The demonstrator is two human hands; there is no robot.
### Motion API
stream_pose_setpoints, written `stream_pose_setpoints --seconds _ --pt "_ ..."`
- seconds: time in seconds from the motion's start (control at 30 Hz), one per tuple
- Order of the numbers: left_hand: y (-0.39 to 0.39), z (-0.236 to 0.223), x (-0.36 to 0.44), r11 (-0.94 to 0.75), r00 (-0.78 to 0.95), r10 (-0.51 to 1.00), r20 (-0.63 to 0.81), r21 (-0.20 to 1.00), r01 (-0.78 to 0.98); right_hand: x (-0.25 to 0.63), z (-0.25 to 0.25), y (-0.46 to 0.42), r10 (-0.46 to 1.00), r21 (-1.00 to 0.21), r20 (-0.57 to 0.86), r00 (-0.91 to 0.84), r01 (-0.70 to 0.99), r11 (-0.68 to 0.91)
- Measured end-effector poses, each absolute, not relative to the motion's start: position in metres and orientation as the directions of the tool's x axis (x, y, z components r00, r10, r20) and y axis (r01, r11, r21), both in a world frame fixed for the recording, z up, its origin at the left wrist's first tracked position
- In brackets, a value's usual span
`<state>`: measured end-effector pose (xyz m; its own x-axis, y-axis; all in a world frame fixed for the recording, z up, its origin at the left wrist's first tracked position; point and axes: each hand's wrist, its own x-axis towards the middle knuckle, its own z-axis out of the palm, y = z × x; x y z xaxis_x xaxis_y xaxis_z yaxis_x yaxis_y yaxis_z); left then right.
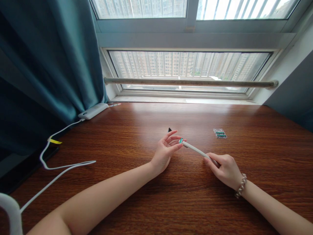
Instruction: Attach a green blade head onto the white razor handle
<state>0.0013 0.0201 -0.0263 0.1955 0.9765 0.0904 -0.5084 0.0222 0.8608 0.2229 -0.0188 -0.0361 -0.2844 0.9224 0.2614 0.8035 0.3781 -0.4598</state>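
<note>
Above the brown wooden tabletop (146, 202), my right hand (225, 168) is closed around the lower part of a long white razor handle (197, 150). The handle slants up and left toward my left hand (165, 151). Between the thumb and fingers of my left hand is a small teal-and-white razor blade cartridge (181, 140), at the handle's far end. Whether the cartridge is locked onto the handle I cannot tell. Just behind my left fingers lies a small black object (169, 130), partly hidden. A clear blade case (220, 133) with teal-striped cartridges rests to the right.
A white power strip (93, 111) lies by the blue curtain (73, 58) at the back left. Its white cable (66, 168) loops over the table's left side, with a yellow tag (55, 141). A window with a horizontal rail (190, 82) stands behind the table.
</note>
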Motion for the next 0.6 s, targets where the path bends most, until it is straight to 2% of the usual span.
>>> stream_pose_setpoints --seconds 0.27,0.4,0.5,0.6 --pt "0.0196 -0.0271 0.0012 -0.012 0.213 0.969 0.123 0.889 -0.459 0.2267 -0.0393 -0.0178 0.91 -0.504 0.321 -0.262 0.766 0.399" --pt "0.0199 -0.0281 0.0002 -0.027 0.251 0.957 0.148 0.904 -0.428 0.2264 -0.0396 -0.0186 0.896 -0.52 0.307 -0.321 0.732 0.44" --pt "0.0198 -0.0286 0.0 -0.048 0.243 0.957 0.161 0.909 -0.414 0.2252 -0.0393 -0.0185 0.893 -0.499 0.292 -0.342 0.742 0.448" --pt "0.0195 -0.0289 -0.0002 -0.058 0.239 0.957 0.166 0.914 -0.4 0.2247 -0.0393 -0.0179 0.918 -0.453 0.289 -0.272 0.806 0.382"
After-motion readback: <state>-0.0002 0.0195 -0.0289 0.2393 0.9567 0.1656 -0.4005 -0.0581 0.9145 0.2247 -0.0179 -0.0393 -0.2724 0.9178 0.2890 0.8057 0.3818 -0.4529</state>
